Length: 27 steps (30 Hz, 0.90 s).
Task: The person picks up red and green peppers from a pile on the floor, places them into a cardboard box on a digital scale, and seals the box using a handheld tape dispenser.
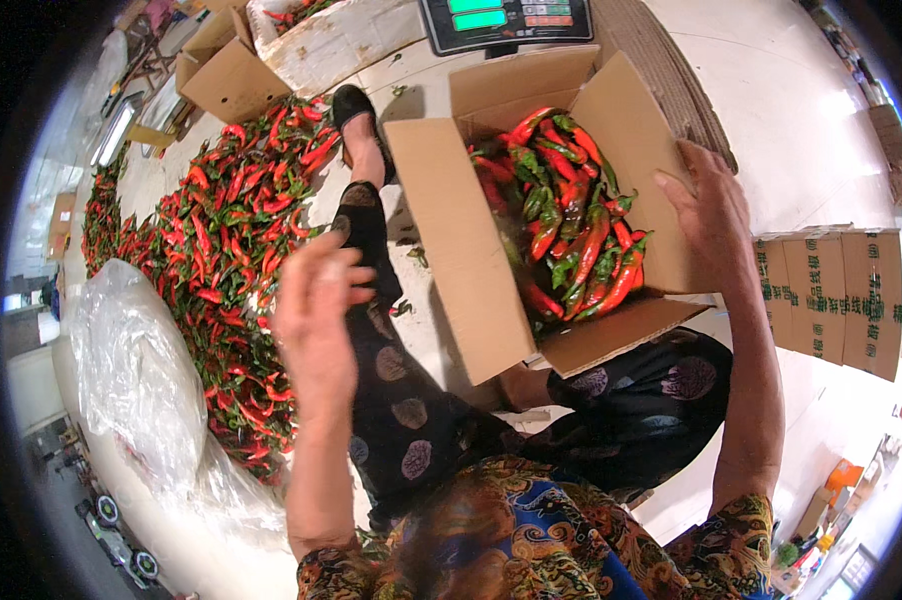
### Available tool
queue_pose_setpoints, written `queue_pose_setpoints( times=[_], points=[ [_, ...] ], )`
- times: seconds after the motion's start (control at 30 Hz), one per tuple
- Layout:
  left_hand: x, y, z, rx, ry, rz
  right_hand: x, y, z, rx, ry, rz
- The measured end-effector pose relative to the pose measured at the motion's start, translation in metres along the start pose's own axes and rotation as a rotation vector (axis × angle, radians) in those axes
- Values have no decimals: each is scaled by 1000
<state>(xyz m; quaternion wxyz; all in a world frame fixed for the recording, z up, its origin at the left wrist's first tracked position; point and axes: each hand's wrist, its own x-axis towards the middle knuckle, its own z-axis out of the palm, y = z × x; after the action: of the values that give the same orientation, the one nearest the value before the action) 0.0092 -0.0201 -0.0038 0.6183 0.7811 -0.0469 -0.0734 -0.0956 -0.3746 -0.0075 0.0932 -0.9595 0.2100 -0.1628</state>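
An open cardboard box [456,235] stands tilted in front of me, its flaps spread outward. Inside lies a heap of long red and dark green chili peppers [576,215]. My right hand [709,205] grips the box's right flap [636,130], thumb on the inner face and fingers behind it. To the left, my left hand [316,305] hangs over my leg beside a big loose pile of chili peppers [216,255]. Its fingers are apart and slightly blurred, and I see nothing held in them.
A digital scale display [509,22] stands beyond the box. Crumpled clear plastic sheeting [136,360] borders the pile. Printed cartons [831,300] stand at right; another open carton [233,85] and a white foam box [336,45] are at the far left.
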Motion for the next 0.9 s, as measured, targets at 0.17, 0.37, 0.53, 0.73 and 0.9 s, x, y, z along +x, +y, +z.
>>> queue_pose_setpoints(
  times=[0.17, 0.37, 0.53, 0.73, 0.9],
  points=[
    [1, -57, -97, -274, 176, -136, -1, -67, -27, 26, -22, -240],
    [-50, -183, -134, -145, 227, -382, -1, -100, 28, 417, -772, -152],
    [-109, -305, -140, -240, 140, -657, -14, -96, 71, 329, -839, -292],
    [-113, -335, -124, 392, 208, -416, -22, -128, 47, 40, -644, -181],
    [-64, -317, -100, 726, 257, -21, -54, -203, -18, 389, -596, -121]
  ],
)
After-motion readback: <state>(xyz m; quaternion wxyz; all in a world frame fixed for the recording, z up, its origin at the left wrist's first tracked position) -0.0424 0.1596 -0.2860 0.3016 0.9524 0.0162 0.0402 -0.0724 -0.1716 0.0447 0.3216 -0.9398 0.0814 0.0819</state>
